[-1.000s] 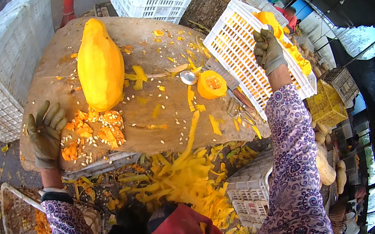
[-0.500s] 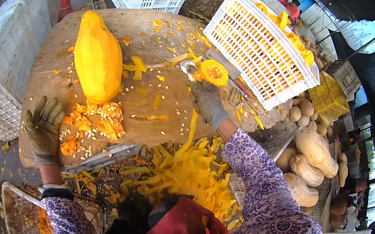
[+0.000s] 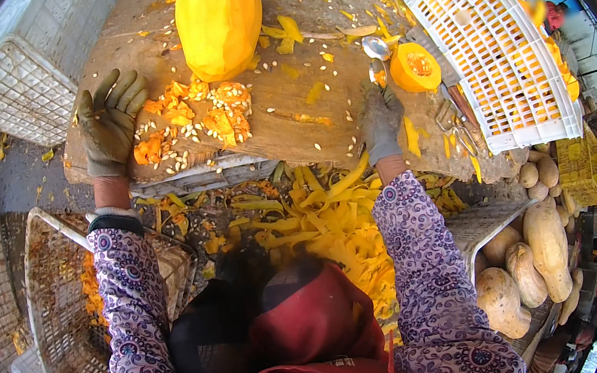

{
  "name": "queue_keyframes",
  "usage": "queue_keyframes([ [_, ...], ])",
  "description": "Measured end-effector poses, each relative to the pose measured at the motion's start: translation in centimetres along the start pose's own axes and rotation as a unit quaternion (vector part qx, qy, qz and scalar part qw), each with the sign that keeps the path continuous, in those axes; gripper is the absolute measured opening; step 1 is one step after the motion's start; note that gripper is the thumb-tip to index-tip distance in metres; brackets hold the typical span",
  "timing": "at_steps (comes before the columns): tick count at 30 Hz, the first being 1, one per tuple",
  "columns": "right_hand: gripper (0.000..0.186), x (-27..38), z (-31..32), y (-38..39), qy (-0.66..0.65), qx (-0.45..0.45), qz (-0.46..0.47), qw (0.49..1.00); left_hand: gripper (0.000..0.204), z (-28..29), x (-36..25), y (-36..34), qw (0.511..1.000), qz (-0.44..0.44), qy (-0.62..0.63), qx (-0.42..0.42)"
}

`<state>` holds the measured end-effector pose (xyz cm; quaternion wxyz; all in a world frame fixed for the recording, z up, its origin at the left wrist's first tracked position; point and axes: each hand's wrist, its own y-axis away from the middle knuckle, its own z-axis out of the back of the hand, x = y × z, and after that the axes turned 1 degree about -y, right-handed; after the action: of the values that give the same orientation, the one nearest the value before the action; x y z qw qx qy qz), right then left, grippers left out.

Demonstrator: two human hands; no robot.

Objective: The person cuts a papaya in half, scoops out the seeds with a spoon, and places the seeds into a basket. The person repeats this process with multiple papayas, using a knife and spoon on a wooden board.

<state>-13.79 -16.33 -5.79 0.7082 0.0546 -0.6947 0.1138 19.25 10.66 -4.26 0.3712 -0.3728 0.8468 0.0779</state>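
Observation:
My left hand (image 3: pixel 113 126), in a soiled work glove, is open with its fingers spread and palm turned up at the left of the wooden board (image 3: pixel 289 129). Beside it lie orange pulp and seeds (image 3: pixel 186 118). Behind the pulp rests a large peeled pumpkin (image 3: pixel 219 23), untouched. My gloved right hand (image 3: pixel 382 122), slightly blurred, is closed on a metal spoon (image 3: pixel 378 71); its head, with orange flesh on it, shows beyond the fingers, while the handle is hidden. A cut pumpkin piece (image 3: pixel 415 68) with a hollow centre sits just right of that hand.
Right of the board stands a white crate (image 3: pixel 490 39) of orange pieces. Tools with handles (image 3: pixel 459 114) lie near it. Peelings (image 3: pixel 327 221) cover the ground below the board. Whole pumpkins (image 3: pixel 546 249) are at lower right, a dirty crate (image 3: pixel 66 294) at lower left.
The view has shifted, so the board and pumpkin sit higher and further right in it. The left hand remains open; the right hand stays by the spoon and cut piece.

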Motion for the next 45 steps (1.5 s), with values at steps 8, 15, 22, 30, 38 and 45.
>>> queue_keyframes([
  [8,0.019,-0.2,-0.4,-0.5,-0.018,0.042,-0.02,0.999,0.062,-0.5,0.4,-0.1,0.996,-0.032,-0.062,-0.051],
  [15,0.019,-1.1,-0.2,-1.1,0.03,0.044,0.02,0.998,0.061,-2.5,0.3,0.1,0.976,0.002,-0.203,-0.084],
  [22,0.021,-1.9,-0.5,-1.3,0.034,0.041,0.031,0.998,0.054,-4.0,0.1,3.6,0.761,-0.132,-0.632,-0.065],
  [30,0.02,-0.6,-0.5,-0.7,0.065,0.047,0.03,0.996,0.073,-6.3,6.4,3.9,0.643,-0.094,-0.752,-0.107],
  [38,0.02,0.2,-0.7,-0.2,0.093,0.04,0.037,0.994,0.115,-11.3,10.5,4.0,0.521,-0.008,-0.85,-0.074],
  [45,0.022,-0.6,-0.8,-0.6,0.076,0.059,0.044,0.994,0.109,-12.7,12.3,2.6,0.451,-0.005,-0.88,-0.148],
])
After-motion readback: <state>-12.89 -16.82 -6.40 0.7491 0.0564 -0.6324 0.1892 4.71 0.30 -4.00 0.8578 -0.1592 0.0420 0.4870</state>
